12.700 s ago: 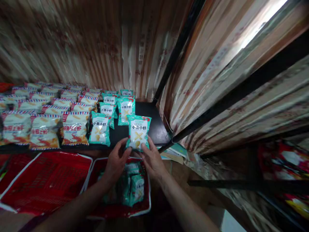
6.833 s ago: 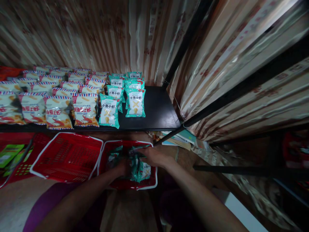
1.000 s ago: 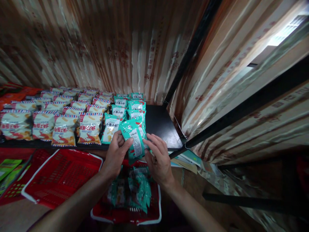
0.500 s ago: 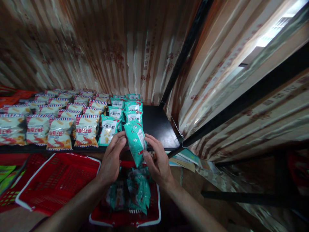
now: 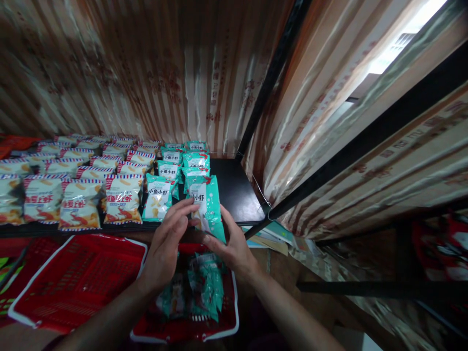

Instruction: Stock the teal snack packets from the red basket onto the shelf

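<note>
A teal snack bag (image 5: pixel 212 202) stands tilted at the shelf's front edge, its printed white panel turned mostly toward me. My right hand (image 5: pixel 236 246) grips its lower right side between thumb and fingers. On the other side, my left hand (image 5: pixel 166 246) has its fingers stretched out, the tips over the bag's front left edge; whether they press on it I cannot tell. Directly behind and to the left, more teal bags (image 5: pixel 158 197) stand in two rows on the black shelf (image 5: pixel 237 190). Below my hands, a red basket (image 5: pixel 234 317) holds several teal bags (image 5: pixel 206 287).
White-and-orange snack bags (image 5: pixel 122 200) fill rows on the left of the shelf. A second red basket (image 5: pixel 84 278) lies at lower left. A black metal post (image 5: pixel 263 97) and a slanted bar (image 5: pixel 329 170) frame the right side, with a striped curtain (image 5: pixel 164 63) behind.
The teal bag has turned from its fish-printed side to show its white panel. My left fingers have shifted onto its front edge. The view has swung slightly right.
</note>
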A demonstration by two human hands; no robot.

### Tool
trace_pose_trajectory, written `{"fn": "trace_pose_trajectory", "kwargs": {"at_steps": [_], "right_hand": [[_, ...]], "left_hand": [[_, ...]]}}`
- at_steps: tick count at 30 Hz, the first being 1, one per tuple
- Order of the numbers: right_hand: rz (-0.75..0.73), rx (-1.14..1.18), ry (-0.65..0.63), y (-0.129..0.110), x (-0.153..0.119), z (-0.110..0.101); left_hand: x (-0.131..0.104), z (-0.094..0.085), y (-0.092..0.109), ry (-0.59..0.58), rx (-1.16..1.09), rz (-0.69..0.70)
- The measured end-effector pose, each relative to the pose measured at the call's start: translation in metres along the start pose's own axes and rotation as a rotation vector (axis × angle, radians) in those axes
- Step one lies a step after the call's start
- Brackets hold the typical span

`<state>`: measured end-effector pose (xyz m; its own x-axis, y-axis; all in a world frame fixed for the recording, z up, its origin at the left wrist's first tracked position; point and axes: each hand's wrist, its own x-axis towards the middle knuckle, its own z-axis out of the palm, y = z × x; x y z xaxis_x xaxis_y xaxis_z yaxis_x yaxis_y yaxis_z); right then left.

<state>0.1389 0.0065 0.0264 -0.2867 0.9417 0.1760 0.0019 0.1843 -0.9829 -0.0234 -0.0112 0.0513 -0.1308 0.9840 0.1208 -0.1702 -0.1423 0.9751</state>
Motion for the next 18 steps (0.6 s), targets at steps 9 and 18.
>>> {"fn": "trace_pose_trajectory", "kwargs": {"at_steps": [9, 18], "right_hand": [[0.154, 0.399, 0.194, 0.004, 0.002, 0.005], [0.29, 0.75, 0.177, -0.003, 0.004, 0.007]], "left_hand": [[-0.001, -0.002, 0.0, -0.067, 0.0, 0.038], [0.015, -0.008, -0.009, 0.138, 0.017, -0.122]]}}
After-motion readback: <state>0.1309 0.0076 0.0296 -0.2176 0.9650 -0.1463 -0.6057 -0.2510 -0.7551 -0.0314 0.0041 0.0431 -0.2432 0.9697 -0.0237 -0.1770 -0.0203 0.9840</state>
